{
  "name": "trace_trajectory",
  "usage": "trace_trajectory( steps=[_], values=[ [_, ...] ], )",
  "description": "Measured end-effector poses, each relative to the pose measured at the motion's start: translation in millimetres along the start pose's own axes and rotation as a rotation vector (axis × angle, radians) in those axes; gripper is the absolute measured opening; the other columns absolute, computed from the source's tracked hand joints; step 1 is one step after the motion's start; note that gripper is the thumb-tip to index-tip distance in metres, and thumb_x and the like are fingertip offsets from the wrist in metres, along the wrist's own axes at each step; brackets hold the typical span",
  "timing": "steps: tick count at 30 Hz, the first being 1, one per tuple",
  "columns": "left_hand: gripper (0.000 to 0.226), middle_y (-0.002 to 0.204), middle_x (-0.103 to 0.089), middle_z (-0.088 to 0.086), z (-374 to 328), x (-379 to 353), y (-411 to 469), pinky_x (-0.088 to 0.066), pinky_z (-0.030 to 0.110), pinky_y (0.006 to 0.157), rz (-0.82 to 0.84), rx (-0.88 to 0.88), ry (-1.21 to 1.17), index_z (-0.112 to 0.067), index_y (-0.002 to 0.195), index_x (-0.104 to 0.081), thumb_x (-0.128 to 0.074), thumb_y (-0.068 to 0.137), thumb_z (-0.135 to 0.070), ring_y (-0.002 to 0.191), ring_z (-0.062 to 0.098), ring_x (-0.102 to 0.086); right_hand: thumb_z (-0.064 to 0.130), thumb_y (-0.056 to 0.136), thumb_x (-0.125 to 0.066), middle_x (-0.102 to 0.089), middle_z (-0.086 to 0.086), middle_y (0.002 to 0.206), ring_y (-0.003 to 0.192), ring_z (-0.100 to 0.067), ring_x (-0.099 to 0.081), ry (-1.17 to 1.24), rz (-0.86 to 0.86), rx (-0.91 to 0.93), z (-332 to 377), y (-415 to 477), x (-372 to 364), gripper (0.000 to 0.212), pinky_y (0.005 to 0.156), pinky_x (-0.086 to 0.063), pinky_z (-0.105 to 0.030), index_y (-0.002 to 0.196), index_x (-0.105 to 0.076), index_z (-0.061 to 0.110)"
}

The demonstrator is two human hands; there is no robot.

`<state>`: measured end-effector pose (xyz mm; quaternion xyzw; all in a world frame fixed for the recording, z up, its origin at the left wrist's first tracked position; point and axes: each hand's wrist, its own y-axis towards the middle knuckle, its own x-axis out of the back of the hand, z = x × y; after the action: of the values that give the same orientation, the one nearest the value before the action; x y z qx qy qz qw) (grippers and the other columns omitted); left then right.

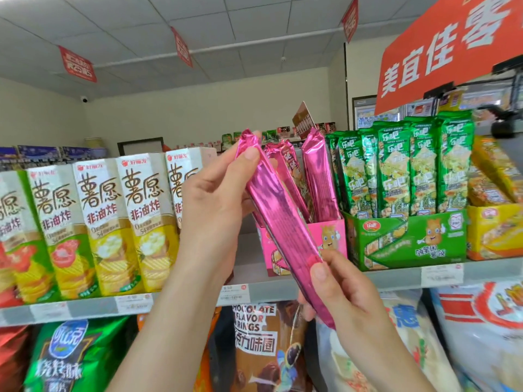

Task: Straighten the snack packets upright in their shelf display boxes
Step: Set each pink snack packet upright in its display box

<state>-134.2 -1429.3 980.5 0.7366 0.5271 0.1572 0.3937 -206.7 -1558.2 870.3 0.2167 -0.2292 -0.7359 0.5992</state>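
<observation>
The person holds one pink packet [278,213] out in front of the shelf [396,276], clear of its box. It slants, upper end to the left and lower end down to the right. The left hand [215,199] pinches the upper end, thumb on the near face and fingertips curled behind the top seal. The right hand [342,292] grips the lower end, thumb pressed on the front and fingers wrapped behind.

Just behind the held packet stands the pink box [331,236], on the shelf. The pink packets in it [319,176] are uneven: the right one stands nearly upright, the ones beside it lean left. To the right, touching the pink box, a green box [410,239] holds a tight row of upright green packets [396,171], and further right sits a yellow box [492,230] with packets tilted in it. Left of the hands runs a row of tall cartons [104,222]. Large bags [260,343] fill the shelf below, and a red sign [447,43] hangs above on the right.
</observation>
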Motion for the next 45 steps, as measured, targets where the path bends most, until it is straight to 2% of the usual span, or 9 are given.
trace_trajectory(
  steps=[3, 6, 8, 17, 24, 29, 33, 40, 45],
  values=[
    [0.023, 0.086, -0.067, 0.02, 6.1, -5.0, -4.8, -0.051, 0.039, 0.073, -0.057, 0.021, -0.047, -0.016, 0.08, -0.073, -0.068, 0.083, -0.038, 0.077, 0.026, -0.058, 0.071, 0.069, -0.064, -0.071, -0.006, 0.078, 0.063, -0.013, -0.066, 0.035, 0.038, -0.06, -1.7, -7.4, 2.6, 0.04, 0.057, -0.049, -0.02, 0.094, -0.066, 0.04],
    [0.036, 0.094, -0.056, 0.022, 10.4, -11.3, -8.4, -0.044, 0.049, 0.086, -0.11, 0.041, -0.127, -0.006, 0.094, -0.064, -0.068, 0.081, -0.039, 0.086, 0.03, -0.047, 0.076, 0.066, -0.067, -0.074, -0.01, 0.088, 0.07, -0.022, -0.07, 0.06, 0.065, -0.084, -2.8, -11.4, 4.8, 0.052, 0.059, -0.051, -0.023, 0.098, -0.064, 0.035],
    [0.031, 0.091, -0.061, 0.02, 12.3, -14.3, -9.7, -0.047, 0.052, 0.093, -0.145, 0.068, -0.152, -0.003, 0.085, -0.066, -0.067, 0.084, -0.034, 0.084, 0.03, -0.053, 0.073, 0.068, -0.069, -0.073, -0.011, 0.087, 0.064, -0.018, -0.068, 0.084, 0.082, -0.093, -3.4, -12.8, 6.5, 0.051, 0.055, -0.049, -0.021, 0.099, -0.063, 0.033],
    [0.022, 0.085, -0.073, 0.009, 18.6, -3.9, -12.8, -0.054, 0.029, 0.074, -0.138, 0.124, -0.206, -0.009, 0.083, -0.077, -0.061, 0.083, -0.023, 0.078, 0.017, -0.067, 0.074, 0.061, -0.075, -0.07, -0.01, 0.073, 0.048, -0.01, -0.056, 0.128, 0.002, -0.067, -15.8, -24.0, -1.3, 0.053, 0.046, -0.044, -0.018, 0.101, -0.069, 0.039],
    [0.035, 0.116, -0.07, 0.008, 20.4, 15.7, -27.1, -0.054, 0.035, 0.084, 0.01, 0.088, -0.231, -0.024, 0.119, -0.066, -0.066, 0.085, -0.035, 0.105, 0.02, -0.066, 0.05, 0.076, -0.069, -0.068, 0.023, 0.103, 0.086, 0.005, -0.066, -0.443, -0.287, 0.123, -23.6, -31.3, -10.7, 0.046, 0.067, -0.047, -0.005, 0.119, -0.055, 0.058],
    [0.013, 0.103, -0.075, 0.005, 30.6, 19.0, -60.9, -0.057, 0.043, 0.083, 0.064, 0.141, -0.154, -0.038, 0.097, -0.072, -0.064, 0.088, -0.042, 0.094, 0.021, -0.071, 0.05, 0.077, -0.059, -0.052, 0.023, 0.107, 0.099, 0.013, -0.051, -0.75, -0.338, 0.217, -23.9, -34.8, -26.8, 0.058, 0.077, -0.036, 0.003, 0.133, -0.046, 0.051],
    [0.013, 0.092, -0.074, -0.003, 33.8, 25.6, -67.4, -0.055, 0.035, 0.079, 0.047, 0.13, -0.109, -0.038, 0.09, -0.071, -0.065, 0.081, -0.046, 0.09, 0.016, -0.07, 0.033, 0.074, -0.072, -0.055, 0.014, 0.102, 0.097, 0.013, -0.053, -0.694, -0.314, 0.24, -27.1, -34.7, -31.1, 0.066, 0.077, -0.035, 0.004, 0.137, -0.053, 0.038],
    [0.027, 0.09, -0.076, -0.004, 41.9, 29.0, -74.5, -0.054, 0.017, 0.071, 0.093, 0.179, -0.147, -0.023, 0.095, -0.069, -0.078, 0.071, -0.031, 0.087, 0.009, -0.072, 0.036, 0.071, -0.073, -0.056, 0.016, 0.102, 0.098, 0.017, -0.052, -0.679, -0.328, 0.203, -29.5, -29.9, -34.4, 0.065, 0.077, -0.034, 0.006, 0.135, -0.057, 0.033],
    [0.04, 0.091, -0.076, 0.002, 48.8, 29.0, -78.1, -0.055, 0.02, 0.07, 0.12, 0.164, -0.112, -0.009, 0.099, -0.067, -0.081, 0.065, -0.024, 0.084, 0.013, -0.073, 0.054, 0.067, -0.067, -0.062, 0.02, 0.1, 0.1, 0.015, -0.055, -0.597, -0.266, 0.152, -28.1, -27.3, -35.2, 0.049, 0.08, -0.038, 0.001, 0.115, -0.055, 0.058]
  ],
)
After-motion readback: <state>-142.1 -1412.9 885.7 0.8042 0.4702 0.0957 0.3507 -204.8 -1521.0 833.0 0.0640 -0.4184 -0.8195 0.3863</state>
